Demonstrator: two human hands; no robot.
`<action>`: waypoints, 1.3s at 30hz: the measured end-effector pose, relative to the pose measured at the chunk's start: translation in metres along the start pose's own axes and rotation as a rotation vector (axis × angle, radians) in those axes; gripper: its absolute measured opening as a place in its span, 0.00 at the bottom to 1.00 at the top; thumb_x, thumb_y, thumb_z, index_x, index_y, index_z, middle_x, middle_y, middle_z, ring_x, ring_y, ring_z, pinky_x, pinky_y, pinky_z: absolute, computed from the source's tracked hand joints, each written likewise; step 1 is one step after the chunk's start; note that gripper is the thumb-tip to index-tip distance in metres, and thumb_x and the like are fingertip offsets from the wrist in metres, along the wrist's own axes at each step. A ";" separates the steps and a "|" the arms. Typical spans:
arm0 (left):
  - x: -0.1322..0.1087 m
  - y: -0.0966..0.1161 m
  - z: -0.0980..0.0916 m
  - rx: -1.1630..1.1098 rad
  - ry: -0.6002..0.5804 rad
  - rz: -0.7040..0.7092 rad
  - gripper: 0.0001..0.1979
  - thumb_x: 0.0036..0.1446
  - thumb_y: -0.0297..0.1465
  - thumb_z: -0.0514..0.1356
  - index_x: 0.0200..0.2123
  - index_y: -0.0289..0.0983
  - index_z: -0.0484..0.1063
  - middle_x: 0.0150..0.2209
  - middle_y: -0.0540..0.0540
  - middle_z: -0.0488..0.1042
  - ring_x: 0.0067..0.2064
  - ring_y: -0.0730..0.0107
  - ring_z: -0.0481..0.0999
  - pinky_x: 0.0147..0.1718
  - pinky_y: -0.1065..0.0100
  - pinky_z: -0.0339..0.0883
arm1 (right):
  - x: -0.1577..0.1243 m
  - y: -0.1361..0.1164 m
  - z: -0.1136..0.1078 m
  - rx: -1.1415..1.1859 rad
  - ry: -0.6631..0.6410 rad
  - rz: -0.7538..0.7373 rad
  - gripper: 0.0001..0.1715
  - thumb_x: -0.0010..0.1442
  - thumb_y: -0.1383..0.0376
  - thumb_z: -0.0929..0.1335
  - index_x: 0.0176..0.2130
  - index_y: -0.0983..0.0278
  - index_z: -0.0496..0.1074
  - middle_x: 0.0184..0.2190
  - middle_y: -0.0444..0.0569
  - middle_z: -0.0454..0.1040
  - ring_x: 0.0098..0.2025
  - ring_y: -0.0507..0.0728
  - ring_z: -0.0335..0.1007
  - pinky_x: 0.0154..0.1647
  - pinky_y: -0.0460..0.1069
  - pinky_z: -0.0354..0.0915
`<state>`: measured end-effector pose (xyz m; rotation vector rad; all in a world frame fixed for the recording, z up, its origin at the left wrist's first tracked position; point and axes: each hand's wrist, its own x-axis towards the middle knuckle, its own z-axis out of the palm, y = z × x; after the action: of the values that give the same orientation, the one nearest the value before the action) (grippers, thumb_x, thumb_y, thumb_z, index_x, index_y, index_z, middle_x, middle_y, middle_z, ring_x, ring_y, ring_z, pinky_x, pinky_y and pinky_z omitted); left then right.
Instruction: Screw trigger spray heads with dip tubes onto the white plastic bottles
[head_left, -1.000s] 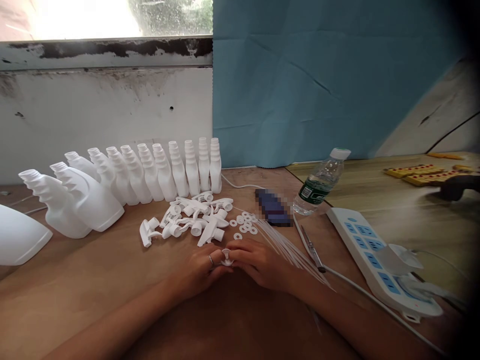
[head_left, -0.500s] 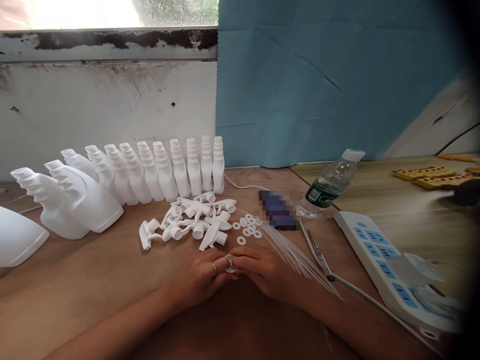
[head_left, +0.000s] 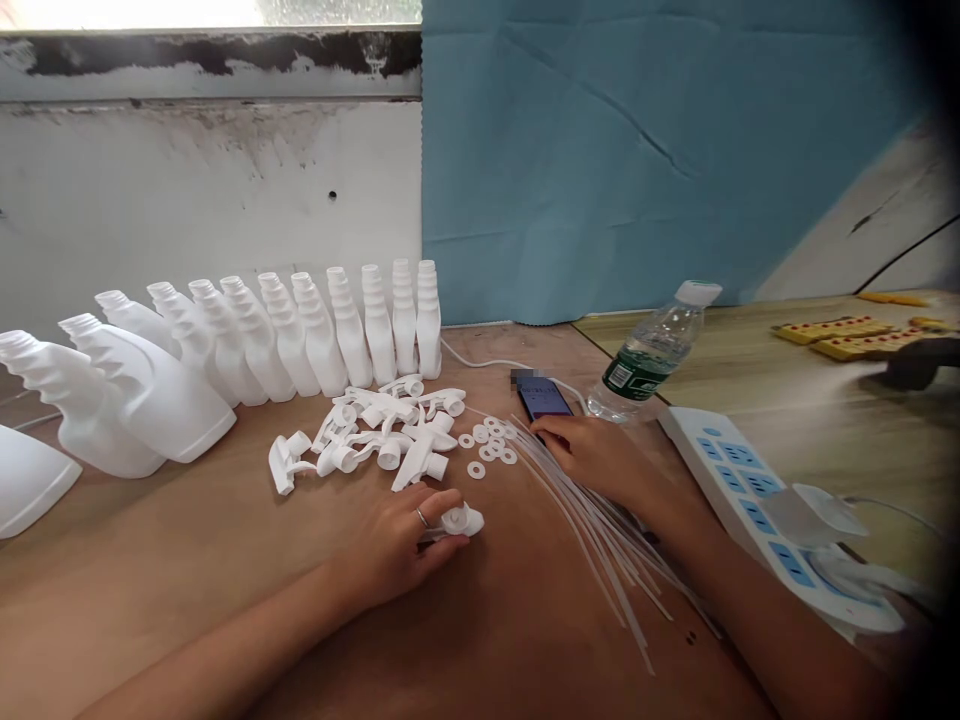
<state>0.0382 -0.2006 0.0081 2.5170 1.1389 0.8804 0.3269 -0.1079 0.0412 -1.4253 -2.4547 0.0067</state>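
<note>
White sprayer head (head_left: 466, 519) sat in the left hand's grip

Brown tabletop (head_left: 187, 590) lay under both hands. The left hand (head_left: 405, 540), a ring on one finger, had its thumb and fingers closed on the sprayer head, just nearer the wearer than a pile of similar white sprayer heads (head_left: 424, 452). Whether that held piece touched the table could not be told.

Well apart from it, the right hand (head_left: 596, 455) reached across a fan of thin clear tubes (head_left: 592, 515), its fingertips just beside the lower end of a phone (head_left: 546, 398). Whether those fingers had closed on a tube could not be told.

Small white washers (head_left: 492, 438) lay scattered between the pile and the tubes. Behind the pile, white bottles (head_left: 346, 335) with uncapped necks stood in a row. A water bottle (head_left: 637, 375) stood beyond the right hand, near a power strip (head_left: 724, 490).
</note>
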 end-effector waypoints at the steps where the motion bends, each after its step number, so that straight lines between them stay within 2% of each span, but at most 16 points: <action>1: 0.001 0.001 -0.001 0.005 0.009 0.010 0.12 0.62 0.35 0.59 0.48 0.40 0.66 0.34 0.48 0.74 0.32 0.69 0.74 0.31 0.70 0.68 | 0.000 0.001 0.000 -0.040 -0.066 0.046 0.16 0.62 0.69 0.61 0.40 0.61 0.77 0.36 0.51 0.81 0.36 0.61 0.77 0.33 0.50 0.62; 3: 0.001 0.002 -0.001 0.012 0.031 0.046 0.11 0.62 0.34 0.59 0.47 0.39 0.67 0.34 0.48 0.74 0.32 0.70 0.74 0.31 0.70 0.68 | -0.001 0.000 0.002 -0.076 -0.158 0.110 0.15 0.62 0.69 0.61 0.37 0.61 0.76 0.33 0.51 0.81 0.33 0.61 0.76 0.30 0.49 0.59; 6: 0.002 0.003 -0.001 0.023 0.060 0.080 0.10 0.62 0.34 0.59 0.46 0.38 0.67 0.35 0.47 0.75 0.33 0.69 0.75 0.32 0.70 0.69 | -0.002 -0.002 0.005 -0.037 -0.199 0.153 0.11 0.60 0.69 0.62 0.38 0.62 0.73 0.31 0.50 0.79 0.32 0.59 0.74 0.28 0.47 0.56; 10: 0.004 0.005 -0.003 0.030 0.045 0.105 0.08 0.63 0.33 0.58 0.44 0.38 0.68 0.37 0.46 0.76 0.35 0.68 0.76 0.34 0.69 0.69 | 0.000 -0.002 0.010 0.084 -0.151 0.152 0.12 0.57 0.73 0.62 0.39 0.62 0.71 0.27 0.46 0.76 0.28 0.56 0.71 0.28 0.46 0.56; 13: 0.004 0.005 -0.004 -0.001 0.016 0.095 0.07 0.63 0.33 0.57 0.43 0.39 0.68 0.38 0.46 0.76 0.36 0.68 0.76 0.35 0.69 0.69 | 0.002 -0.004 0.007 0.246 -0.065 0.154 0.11 0.55 0.71 0.62 0.35 0.63 0.72 0.24 0.45 0.73 0.26 0.55 0.67 0.29 0.47 0.58; 15: 0.004 0.004 -0.005 -0.027 0.008 0.057 0.07 0.63 0.33 0.58 0.43 0.39 0.69 0.37 0.46 0.76 0.36 0.69 0.76 0.34 0.70 0.69 | 0.002 -0.006 0.001 0.466 -0.011 0.178 0.09 0.55 0.68 0.63 0.32 0.62 0.73 0.24 0.45 0.73 0.25 0.55 0.66 0.28 0.48 0.59; 17: 0.003 0.003 -0.004 -0.042 0.009 0.034 0.07 0.62 0.34 0.58 0.43 0.40 0.68 0.37 0.47 0.75 0.35 0.69 0.75 0.34 0.70 0.69 | 0.002 -0.008 -0.006 0.808 0.025 0.199 0.09 0.55 0.65 0.63 0.30 0.62 0.73 0.25 0.46 0.72 0.25 0.55 0.65 0.27 0.49 0.60; 20: 0.001 0.001 0.000 -0.033 -0.007 0.028 0.08 0.62 0.34 0.58 0.43 0.40 0.67 0.37 0.47 0.75 0.35 0.69 0.75 0.34 0.69 0.70 | 0.001 -0.011 -0.013 1.320 0.109 0.182 0.07 0.55 0.64 0.64 0.34 0.58 0.72 0.31 0.48 0.72 0.27 0.56 0.66 0.22 0.49 0.59; 22: -0.001 0.000 0.002 -0.021 -0.001 0.021 0.10 0.62 0.36 0.58 0.45 0.39 0.66 0.36 0.47 0.75 0.34 0.68 0.75 0.34 0.68 0.70 | 0.001 -0.017 -0.014 1.521 0.161 0.193 0.08 0.54 0.63 0.68 0.38 0.56 0.72 0.36 0.48 0.73 0.29 0.56 0.67 0.20 0.48 0.58; 24: -0.001 0.000 0.003 -0.023 0.027 0.010 0.16 0.61 0.38 0.59 0.49 0.39 0.63 0.37 0.47 0.75 0.35 0.67 0.76 0.34 0.67 0.71 | 0.001 -0.026 -0.011 1.619 0.141 0.234 0.11 0.53 0.61 0.72 0.39 0.56 0.72 0.35 0.47 0.73 0.28 0.54 0.68 0.20 0.47 0.59; 27: 0.000 0.002 0.002 -0.016 0.006 -0.027 0.18 0.59 0.38 0.60 0.51 0.39 0.63 0.38 0.46 0.75 0.37 0.65 0.76 0.36 0.66 0.71 | -0.002 -0.043 -0.002 1.624 0.076 0.249 0.12 0.54 0.58 0.74 0.36 0.61 0.73 0.28 0.45 0.71 0.24 0.52 0.68 0.20 0.46 0.60; 29: 0.002 0.002 0.000 -0.001 -0.025 -0.041 0.17 0.59 0.38 0.60 0.50 0.39 0.66 0.37 0.47 0.75 0.36 0.66 0.76 0.34 0.67 0.71 | -0.006 -0.053 0.003 1.551 0.083 0.194 0.12 0.59 0.56 0.71 0.36 0.63 0.73 0.24 0.44 0.70 0.23 0.52 0.67 0.20 0.47 0.61; 34: 0.003 0.001 0.000 0.024 0.011 0.010 0.19 0.61 0.39 0.59 0.52 0.38 0.65 0.35 0.45 0.74 0.34 0.66 0.75 0.33 0.67 0.69 | -0.014 -0.066 0.008 1.493 0.076 0.002 0.13 0.64 0.56 0.68 0.36 0.64 0.71 0.22 0.42 0.66 0.23 0.52 0.67 0.21 0.47 0.62; 39: 0.002 -0.001 0.003 0.013 -0.002 0.022 0.17 0.62 0.38 0.58 0.50 0.36 0.66 0.35 0.45 0.73 0.35 0.66 0.74 0.33 0.67 0.69 | -0.016 -0.073 0.005 1.483 0.027 -0.075 0.14 0.65 0.56 0.67 0.36 0.64 0.71 0.23 0.43 0.66 0.22 0.51 0.66 0.20 0.47 0.62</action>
<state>0.0407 -0.1986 0.0064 2.5447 1.1227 0.8786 0.2709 -0.1584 0.0436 -0.5787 -1.5857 1.3992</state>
